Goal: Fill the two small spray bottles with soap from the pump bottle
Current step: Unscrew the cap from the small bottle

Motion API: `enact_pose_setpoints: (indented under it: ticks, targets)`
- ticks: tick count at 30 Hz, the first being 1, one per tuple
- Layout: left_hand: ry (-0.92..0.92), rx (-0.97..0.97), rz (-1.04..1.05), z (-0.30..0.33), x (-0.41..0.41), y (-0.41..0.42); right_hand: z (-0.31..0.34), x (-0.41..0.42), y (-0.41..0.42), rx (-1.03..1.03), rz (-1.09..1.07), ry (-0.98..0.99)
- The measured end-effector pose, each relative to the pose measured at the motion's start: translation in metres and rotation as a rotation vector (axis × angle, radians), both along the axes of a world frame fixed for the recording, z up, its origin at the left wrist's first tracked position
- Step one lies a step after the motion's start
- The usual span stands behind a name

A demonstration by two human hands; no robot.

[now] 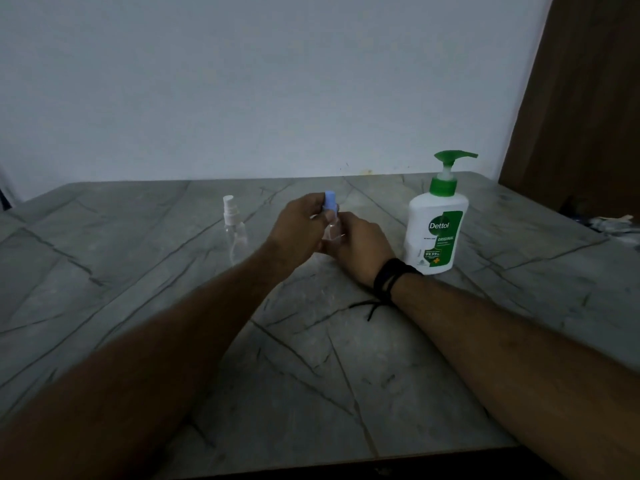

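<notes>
Both hands met at the centre of the frame over the grey marble-patterned table (311, 358), and I had them on one bottle. The right hand (360, 247) was wrapped around the clear body of the blue-capped spray bottle (331, 223), clamped on it low down, holding it upright just above or on the tabletop; I couldn't tell which. The left hand (298, 226) had its fingertips pinched together on the blue cap (330, 201) at the top. So the bottle's long axis ran straight up between the two grips, cap above, body below, and that was the line any twist would have to turn around. My read was that the cap was coming off first, since nothing could go in while it was on.

The second small spray bottle (232, 223), clear with a white sprayer head, stood untouched to the left of centre, nearer the left hand, its top on. The Dettol pump bottle (437, 223) stood upright right of centre, just beside the right wrist with its black band (389, 277), green nozzle pointing toward the right edge of the frame. That made the right side the closer reach for soap. Both small bottles looked empty, so filling hadn't begun.
</notes>
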State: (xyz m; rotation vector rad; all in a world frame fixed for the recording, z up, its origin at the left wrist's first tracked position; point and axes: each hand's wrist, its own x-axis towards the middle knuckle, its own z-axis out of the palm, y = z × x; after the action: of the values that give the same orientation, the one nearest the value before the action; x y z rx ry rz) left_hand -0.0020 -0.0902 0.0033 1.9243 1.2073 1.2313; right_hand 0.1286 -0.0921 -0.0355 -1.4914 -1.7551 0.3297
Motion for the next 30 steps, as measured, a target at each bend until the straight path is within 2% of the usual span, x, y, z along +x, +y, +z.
enact_pose_setpoints:
  ticks: [5, 9, 13, 15, 17, 21, 24, 27, 30]
  targets:
    - [-0.051, 0.042, 0.135, -0.001, 0.004, 0.000, -0.001, 0.000, 0.002, 0.008, 0.014, 0.020]
    - [0.055, 0.087, 0.104, -0.009, 0.004, -0.002, 0.000, 0.001, 0.000, 0.028, 0.027, -0.012]
    - [-0.168, 0.105, 0.184, -0.006, -0.003, -0.003, -0.001, 0.000, -0.001, 0.010, 0.026, 0.024]
    - [-0.249, 0.012, 0.123, -0.006, -0.002, -0.006, 0.000, 0.000, -0.001, 0.010, 0.021, 0.027]
    - [-0.278, -0.002, 0.064, -0.008, 0.001, -0.009, 0.000, 0.000, -0.001, 0.015, 0.023, 0.031]
    - [-0.239, 0.062, 0.100, -0.004, 0.000, -0.009, -0.001, 0.000, 0.000, 0.014, 0.030, 0.042]
    - [-0.104, 0.031, 0.075, -0.004, -0.002, -0.007, -0.002, 0.001, 0.001, 0.024, 0.023, 0.029]
    - [-0.011, 0.098, 0.067, -0.004, 0.000, -0.009, -0.003, 0.002, 0.002, 0.030, 0.029, 0.034]
    - [-0.142, 0.190, 0.126, 0.009, 0.000, -0.009, -0.005, 0.002, 0.005, 0.014, 0.024, 0.029]
